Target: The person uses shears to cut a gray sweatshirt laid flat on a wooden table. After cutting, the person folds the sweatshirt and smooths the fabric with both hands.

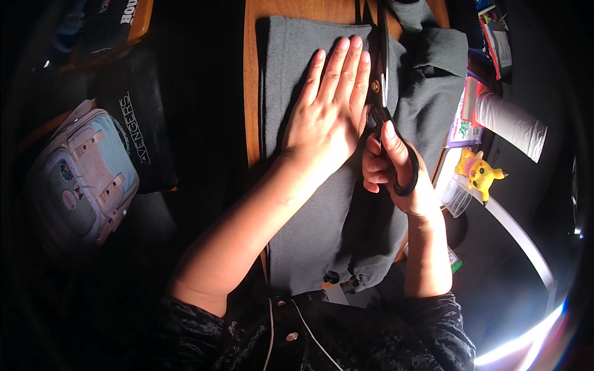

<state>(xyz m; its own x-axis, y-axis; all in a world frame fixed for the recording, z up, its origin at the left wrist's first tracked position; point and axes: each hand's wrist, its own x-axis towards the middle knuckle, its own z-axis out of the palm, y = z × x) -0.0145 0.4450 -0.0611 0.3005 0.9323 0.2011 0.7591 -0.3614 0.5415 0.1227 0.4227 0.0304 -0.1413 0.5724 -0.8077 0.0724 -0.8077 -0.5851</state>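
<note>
A folded piece of dark grey fabric (301, 222) lies lengthwise on a wooden table (252, 92). My left hand (332, 102) presses flat on its upper part, palm down, with the fingers stretched forward and slightly apart. In my right hand (392, 162) is a pair of large scissors (381, 88) with dark handles, the thumb through one loop. Their blades point away from me, along the fabric's right edge and just beside my left fingertips. The blades look slightly parted, and what lies between them is hard to make out. More grey fabric (424, 102) sits bunched to the right of the scissors.
Along the table's right side are a yellow Pikachu figurine (480, 174), a clear plastic cup (457, 197), a white roll (510, 123) and several printed packets (496, 41). A bright lamp (519, 336) glows at lower right. To the left are a pink-and-blue school bag (93, 171) and a black bag (139, 116).
</note>
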